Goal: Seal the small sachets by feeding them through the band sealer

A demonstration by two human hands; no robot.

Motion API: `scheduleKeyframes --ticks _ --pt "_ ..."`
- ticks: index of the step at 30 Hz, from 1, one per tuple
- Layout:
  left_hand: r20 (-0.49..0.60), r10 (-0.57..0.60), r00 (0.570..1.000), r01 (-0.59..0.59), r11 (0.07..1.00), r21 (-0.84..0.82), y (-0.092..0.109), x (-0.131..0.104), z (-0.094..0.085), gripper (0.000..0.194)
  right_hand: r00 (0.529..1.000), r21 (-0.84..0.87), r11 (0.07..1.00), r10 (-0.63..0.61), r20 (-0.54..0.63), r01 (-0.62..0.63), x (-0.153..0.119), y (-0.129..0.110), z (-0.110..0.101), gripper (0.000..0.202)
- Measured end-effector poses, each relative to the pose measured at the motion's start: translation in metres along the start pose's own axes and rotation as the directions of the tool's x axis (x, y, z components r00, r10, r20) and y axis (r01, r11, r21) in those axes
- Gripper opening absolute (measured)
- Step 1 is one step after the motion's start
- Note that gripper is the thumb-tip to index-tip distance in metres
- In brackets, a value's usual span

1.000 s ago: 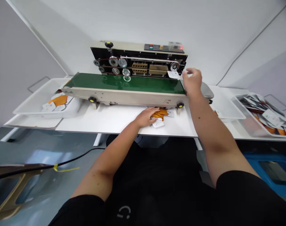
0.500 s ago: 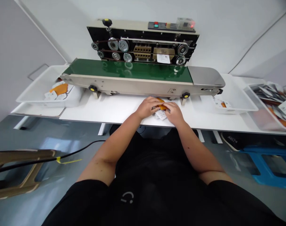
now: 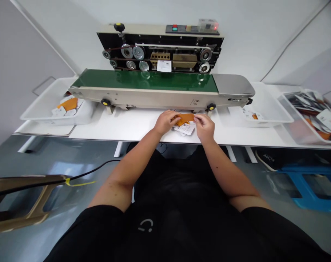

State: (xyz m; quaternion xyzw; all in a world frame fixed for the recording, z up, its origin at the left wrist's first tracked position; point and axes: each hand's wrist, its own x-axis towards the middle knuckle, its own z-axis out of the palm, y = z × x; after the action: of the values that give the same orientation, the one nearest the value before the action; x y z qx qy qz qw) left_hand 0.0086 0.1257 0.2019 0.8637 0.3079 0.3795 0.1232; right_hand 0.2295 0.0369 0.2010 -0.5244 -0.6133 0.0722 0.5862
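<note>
Head view; hands (image 3: 165,122) (image 3: 205,127) pinching orange packet (image 3: 187,117), between conveyor (image 3: 151,80) and front table edge (image 3: 132,139)

Orange packet (image 3: 187,117): small, flat and plain-faced, roughly rectangular, its long side running left to right; the left hand (image 3: 167,122) grips its left end and the right hand (image 3: 203,125) pinches its right end. White packets (image 3: 185,129): a loose, overlapping pile lying flat on the table directly beneath and in front of the orange packet, the uppermost bearing dark print, set askew, with rounded corners; the exact number of packets is indistinct.
</note>
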Motion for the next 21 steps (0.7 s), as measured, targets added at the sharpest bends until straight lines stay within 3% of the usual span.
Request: scheduleKeyframes --ticks 5,8,11,14,17,21 --pt "-0.019 -0.146 0.989 0.143 0.984 -0.105 0.004 -0.003 -0.004 0.017 0.975 0.2 0.954 0.222 0.032 -0.223 -0.001 0.012 0.01 0.027" --pt "-0.03 -0.199 0.979 0.19 0.964 -0.187 0.006 -0.003 -0.005 0.02 0.955 0.228 0.927 0.285 0.085 -0.297 0.0 0.012 0.012 0.031" --pt "-0.043 -0.18 0.983 0.168 0.964 -0.206 0.008 -0.003 -0.007 0.024 0.975 0.123 0.968 0.209 0.078 -0.218 0.001 0.006 0.008 0.03" --pt "0.0 -0.067 0.998 0.065 0.972 -0.226 0.01 -0.004 -0.009 0.027 0.994 -0.016 0.997 0.078 0.079 -0.077 0.002 -0.003 0.002 0.029" --pt "0.05 0.02 0.999 -0.007 0.968 -0.253 0.012 -0.005 -0.01 0.029 0.985 -0.095 0.996 0.016 0.174 0.0 0.002 -0.012 -0.004 0.025" --pt "0.096 0.03 0.995 -0.008 0.976 -0.217 0.015 -0.004 -0.012 0.027 0.947 -0.126 0.99 -0.014 0.322 0.057 0.008 -0.02 -0.018 0.02"
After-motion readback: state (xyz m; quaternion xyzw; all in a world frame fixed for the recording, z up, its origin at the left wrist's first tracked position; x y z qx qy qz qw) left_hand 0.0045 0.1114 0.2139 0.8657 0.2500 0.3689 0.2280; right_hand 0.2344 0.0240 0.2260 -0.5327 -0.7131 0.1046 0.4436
